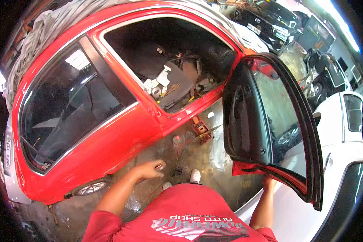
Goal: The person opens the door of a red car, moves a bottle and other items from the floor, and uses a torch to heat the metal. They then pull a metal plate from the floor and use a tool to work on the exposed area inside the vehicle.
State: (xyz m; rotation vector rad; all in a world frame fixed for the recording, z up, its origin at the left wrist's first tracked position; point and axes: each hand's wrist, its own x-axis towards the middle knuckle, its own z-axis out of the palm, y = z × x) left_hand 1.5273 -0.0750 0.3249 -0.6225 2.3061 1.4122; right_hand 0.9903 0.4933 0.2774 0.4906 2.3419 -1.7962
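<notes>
My left hand (150, 169) is in front of the red car's side, its fingers curled in. A small dark reddish thing shows at its fingers, too small to name. My right hand (269, 182) reaches up to the lower edge of the open car door (244, 121); its fingers are hidden behind the door. Black trim lines the door's inner side, and a strip of red shows at its bottom. The red car (133, 133) stands at my left with its door opening exposed. Inside it, a white bracket-like part (162, 78) lies among loose pieces.
A red floor jack (200, 128) sits on the floor below the door opening. White car (330, 121) close at my right, behind the door. Grey cover (48, 26) over the red car's roof side. Black car (266, 24) and a motorcycle (315, 76) farther back.
</notes>
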